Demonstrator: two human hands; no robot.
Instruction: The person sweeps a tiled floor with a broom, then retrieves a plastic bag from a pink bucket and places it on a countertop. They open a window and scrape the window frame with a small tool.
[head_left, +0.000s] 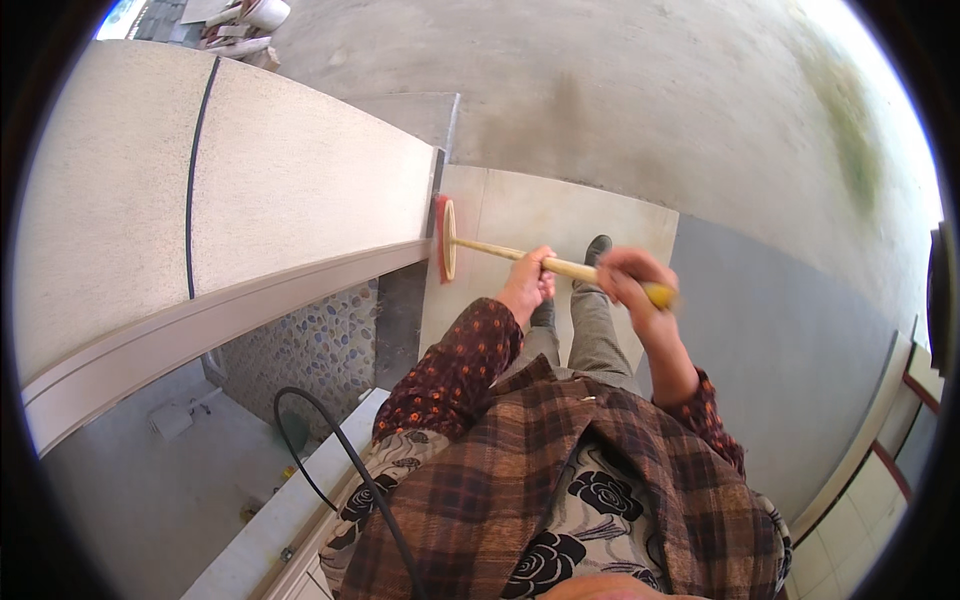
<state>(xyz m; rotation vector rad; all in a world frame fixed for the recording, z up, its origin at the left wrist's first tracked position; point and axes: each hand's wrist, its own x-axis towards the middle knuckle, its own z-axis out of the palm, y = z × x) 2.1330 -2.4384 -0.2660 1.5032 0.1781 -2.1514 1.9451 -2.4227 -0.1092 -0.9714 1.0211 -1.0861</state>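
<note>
A broom with a pale wooden handle (487, 250) lies slantwise across my view. Its oval wooden head (449, 240) and red bristles (442, 244) are at the base of the cream wall, over the light floor slab. My left hand (532, 279) wraps around the middle of the handle. Closer to the yellow-tipped upper end (660, 295), my right hand (634, 279) grips the same handle, slightly blurred. Whether the bristles touch the wall or only the floor, I cannot tell. Both of my feet stand on the slab, partly below the handle.
A cream wall (322, 172) with a dark vertical strip rises on the left. Below its trim, a doorway opens onto a pebble-patterned surface (315, 345). A black cable (330, 416) loops by my left side. Grey concrete (637, 97) extends ahead; piled debris (244, 30) lies far left.
</note>
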